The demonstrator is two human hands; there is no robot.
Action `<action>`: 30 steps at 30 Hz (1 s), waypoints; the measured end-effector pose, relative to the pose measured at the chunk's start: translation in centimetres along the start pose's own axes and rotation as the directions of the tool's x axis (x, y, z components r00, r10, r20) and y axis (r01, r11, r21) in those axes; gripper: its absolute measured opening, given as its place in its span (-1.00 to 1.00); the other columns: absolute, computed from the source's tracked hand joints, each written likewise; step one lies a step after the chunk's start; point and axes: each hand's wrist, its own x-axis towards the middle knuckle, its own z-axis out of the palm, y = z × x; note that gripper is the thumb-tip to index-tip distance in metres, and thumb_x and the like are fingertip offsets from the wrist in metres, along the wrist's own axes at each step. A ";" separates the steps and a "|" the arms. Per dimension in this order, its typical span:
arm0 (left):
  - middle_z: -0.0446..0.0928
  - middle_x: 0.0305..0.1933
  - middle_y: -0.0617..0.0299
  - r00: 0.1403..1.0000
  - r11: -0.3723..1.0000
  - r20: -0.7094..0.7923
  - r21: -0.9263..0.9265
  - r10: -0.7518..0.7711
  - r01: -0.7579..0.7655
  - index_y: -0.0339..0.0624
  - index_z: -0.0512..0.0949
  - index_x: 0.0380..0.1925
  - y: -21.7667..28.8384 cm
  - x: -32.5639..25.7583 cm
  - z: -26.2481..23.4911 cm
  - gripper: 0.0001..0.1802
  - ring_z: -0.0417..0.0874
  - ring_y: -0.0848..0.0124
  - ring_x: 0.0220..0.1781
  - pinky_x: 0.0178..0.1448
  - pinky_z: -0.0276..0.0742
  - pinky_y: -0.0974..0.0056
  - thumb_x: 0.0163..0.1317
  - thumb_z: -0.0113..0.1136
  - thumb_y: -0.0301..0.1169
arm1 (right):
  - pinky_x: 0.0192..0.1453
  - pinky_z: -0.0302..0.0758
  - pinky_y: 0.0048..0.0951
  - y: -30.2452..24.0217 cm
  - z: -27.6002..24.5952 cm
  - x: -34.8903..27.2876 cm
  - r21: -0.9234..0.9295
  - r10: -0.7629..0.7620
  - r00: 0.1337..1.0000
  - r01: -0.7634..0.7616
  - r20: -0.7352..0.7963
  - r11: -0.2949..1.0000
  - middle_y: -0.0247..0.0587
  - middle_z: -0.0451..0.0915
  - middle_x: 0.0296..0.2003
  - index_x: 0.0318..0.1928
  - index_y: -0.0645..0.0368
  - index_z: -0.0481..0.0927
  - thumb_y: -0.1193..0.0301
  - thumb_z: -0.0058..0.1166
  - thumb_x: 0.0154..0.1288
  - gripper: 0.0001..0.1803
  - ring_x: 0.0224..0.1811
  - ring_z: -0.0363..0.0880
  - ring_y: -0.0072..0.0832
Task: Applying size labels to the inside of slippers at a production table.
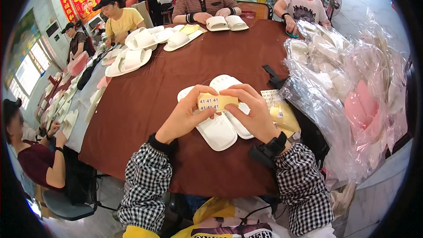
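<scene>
Head view: a yellow sticker sheet is pinched between the fingers of the left hand and right hand. It is held just above white slippers laid on the brown desk, near plastic bags.

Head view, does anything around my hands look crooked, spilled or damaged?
Nothing stands out. Both hands, left hand and right hand, hold a yellow sticker sheet over a pair of white slippers lying soles up, side by side, on the brown table.
</scene>
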 end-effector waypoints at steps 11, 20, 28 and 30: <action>0.56 -0.04 0.14 0.998 0.989 -0.039 0.138 -0.039 0.044 -0.25 0.32 0.10 -0.7 -0.2 0.6 -0.62 0.67 0.44 -0.11 -0.02 0.59 0.37 0.34 0.17 -0.58 | 0.05 0.52 -0.27 0.5 0.1 -0.4 -0.201 -0.075 0.997 0.076 0.015 0.977 -0.21 0.59 -0.14 -0.07 0.11 0.66 0.52 0.29 0.13 -0.70 -0.02 0.54 -0.22; 0.59 -0.10 0.14 0.998 0.943 -0.032 0.332 0.052 -0.038 -0.21 0.33 0.02 -0.9 -0.2 0.9 -0.68 0.70 0.42 -0.09 0.00 0.59 0.33 0.32 0.15 -0.60 | 0.05 0.51 -0.30 0.2 0.7 -0.7 -0.242 -0.058 0.998 0.063 0.024 0.968 -0.25 0.60 -0.14 -0.11 0.15 0.66 0.57 0.31 0.07 -0.68 -0.04 0.56 -0.29; 0.62 -0.13 0.11 0.995 0.840 -0.022 0.538 0.094 -0.068 -0.16 0.38 -0.04 -0.7 -0.4 1.2 -0.72 0.72 0.32 -0.09 -0.04 0.58 0.28 0.30 0.20 -0.57 | 0.00 0.49 -0.23 0.2 1.1 -0.9 -0.172 -0.009 1.000 0.010 0.010 0.985 -0.20 0.56 -0.19 -0.20 0.16 0.56 0.54 0.28 0.10 -0.76 -0.06 0.54 -0.20; 0.61 -0.12 0.08 0.982 0.811 -0.001 0.565 0.187 -0.153 -0.15 0.40 -0.04 -0.7 -0.4 1.4 -0.71 0.71 0.20 -0.09 -0.06 0.57 0.24 0.28 0.22 -0.54 | 0.00 0.48 -0.22 0.2 1.1 -1.0 -0.168 0.007 1.000 -0.004 0.014 0.986 -0.19 0.55 -0.20 -0.21 0.16 0.54 0.54 0.27 0.10 -0.76 -0.06 0.53 -0.18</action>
